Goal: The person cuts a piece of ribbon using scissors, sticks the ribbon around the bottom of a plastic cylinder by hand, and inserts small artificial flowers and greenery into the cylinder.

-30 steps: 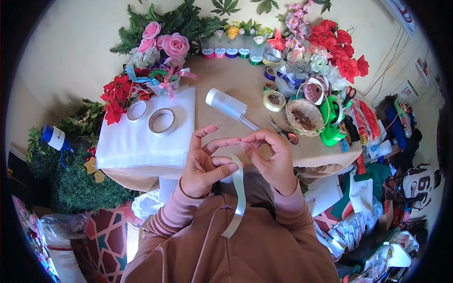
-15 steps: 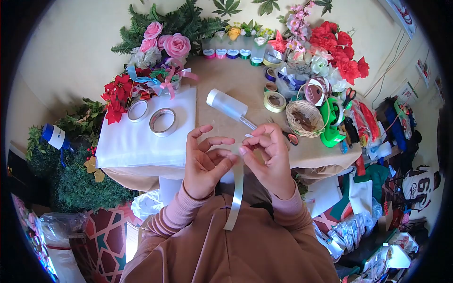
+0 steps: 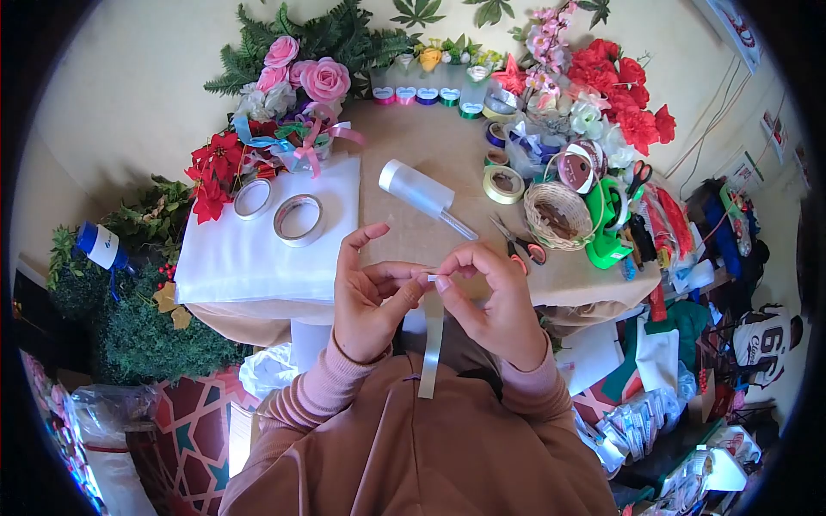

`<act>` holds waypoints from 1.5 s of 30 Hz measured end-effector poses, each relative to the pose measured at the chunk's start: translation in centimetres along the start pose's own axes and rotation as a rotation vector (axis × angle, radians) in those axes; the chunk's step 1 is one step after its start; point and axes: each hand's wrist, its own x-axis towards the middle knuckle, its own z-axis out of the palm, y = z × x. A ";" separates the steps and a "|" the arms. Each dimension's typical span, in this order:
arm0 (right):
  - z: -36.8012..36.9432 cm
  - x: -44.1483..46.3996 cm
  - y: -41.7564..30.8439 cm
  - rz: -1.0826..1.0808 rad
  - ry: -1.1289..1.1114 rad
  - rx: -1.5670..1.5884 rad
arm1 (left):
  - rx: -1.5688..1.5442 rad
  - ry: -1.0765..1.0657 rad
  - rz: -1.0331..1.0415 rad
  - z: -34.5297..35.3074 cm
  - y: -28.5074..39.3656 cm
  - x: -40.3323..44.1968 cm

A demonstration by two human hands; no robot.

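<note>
A pale, shiny ribbon (image 3: 433, 344) hangs down from between my hands in front of the brown garment. My left hand (image 3: 376, 301) pinches its upper end between thumb and fingers, with the index finger raised. Close on the right, my right hand (image 3: 488, 299) pinches a small whitish piece at the ribbon's top; its fingertips nearly meet those of my left hand. Beyond the hands, a frosted clear cylinder (image 3: 416, 187) with a thin stem lies on the brown table (image 3: 387, 129). Scissors (image 3: 527, 249) with orange-and-black handles lie to its right.
Two tape rolls (image 3: 298, 220) rest on white sheets (image 3: 224, 267) at the left. A wicker basket (image 3: 557, 215), ribbon rolls (image 3: 503, 184) and a green tape dispenser (image 3: 607, 245) stand at the right. Artificial flowers (image 3: 325, 79) and small cylinders line the back.
My right hand has come down and in to meet my left hand at the ribbon's top. The ribbon's hanging end sits higher and straighter. The scissors show more fully.
</note>
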 end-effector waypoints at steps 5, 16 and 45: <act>0.2 -0.1 0.1 0.025 0.037 -0.031 | -0.016 -0.027 0.050 0.1 -0.2 -0.1; 0.2 0.0 -0.3 0.027 0.064 -0.105 | 0.030 -0.035 0.037 0.2 0.0 -0.3; 0.9 -0.2 -0.7 -0.002 0.256 -0.201 | 0.199 0.031 0.245 1.1 -0.5 -1.1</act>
